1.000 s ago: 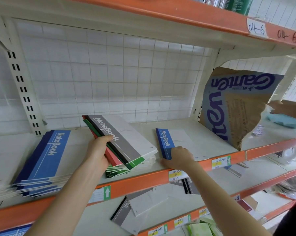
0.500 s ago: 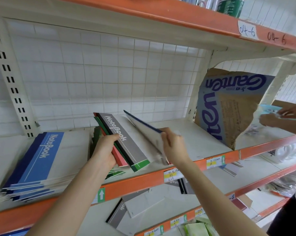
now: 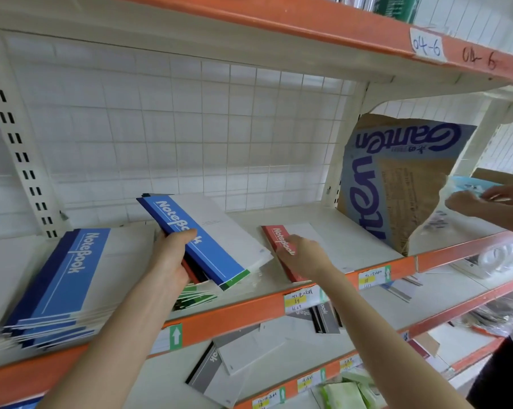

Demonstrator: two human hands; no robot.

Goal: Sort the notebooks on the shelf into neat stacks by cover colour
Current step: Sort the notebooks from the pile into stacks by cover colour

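head view: left grip [image 3: 172,258] holds the blue-topped bundle [image 3: 211,252]; right grip [image 3: 302,255], fingers loose, touches the red notebook [image 3: 274,236]; square it before stacking.

the left forearm [image 3: 116,329] and the right forearm [image 3: 376,329] of the person wearing the camera are slim and bare along all of their visible length. the left hand [image 3: 172,255] and the right hand [image 3: 303,255] are bare as well. the right hand is slightly blurred, so its nails cannot be made out.
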